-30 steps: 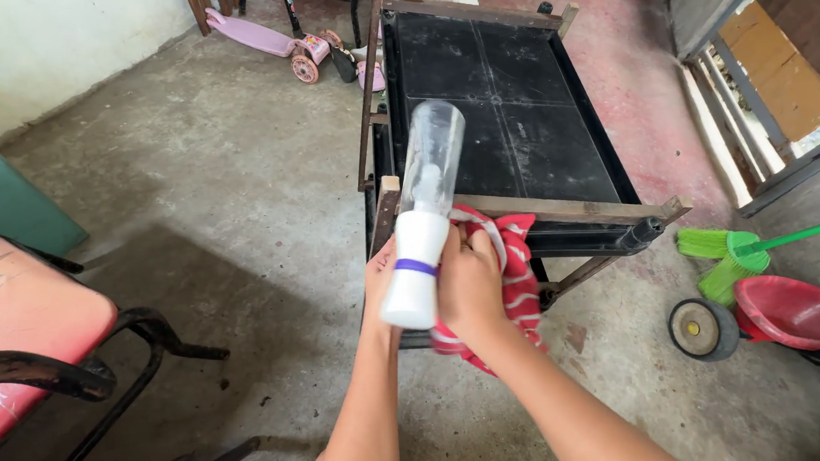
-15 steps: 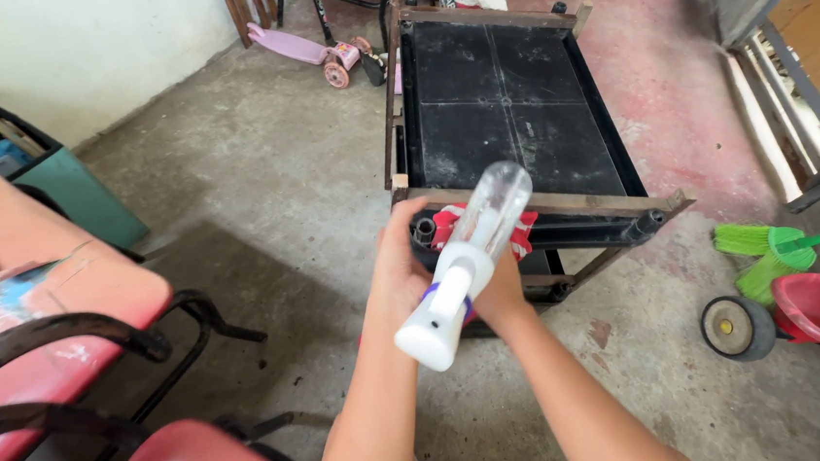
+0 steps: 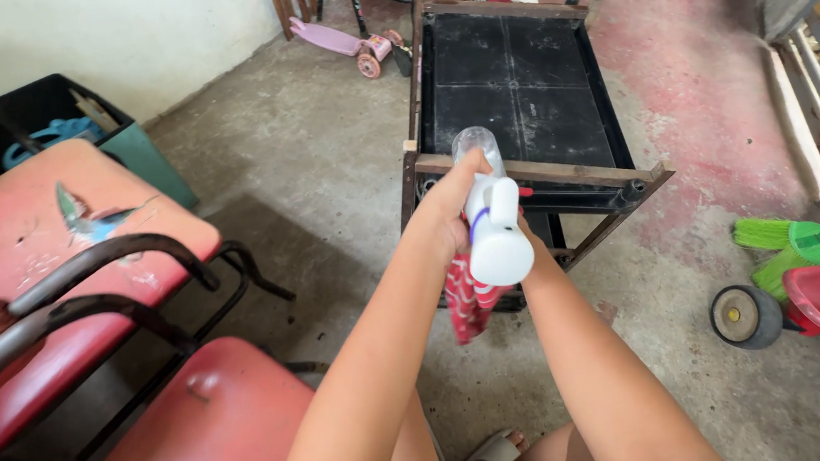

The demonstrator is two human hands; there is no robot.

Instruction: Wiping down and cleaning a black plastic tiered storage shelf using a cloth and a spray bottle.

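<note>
I see my left hand (image 3: pixel 447 208) with fingers clamped round the clear plastic bottle with white cap (image 3: pixel 492 216), its long axis pointing away toward the black framed worktop's (image 3: pixel 516 86) near edge, while my right hand (image 3: pixel 527 251), mostly hidden behind it, seems to clutch the red patterned cloth (image 3: pixel 469 299), grip unclear.

glossy plastic bottle (image 3: pixel 493 216), rough concrete floor (image 3: pixel 307 161)
</note>
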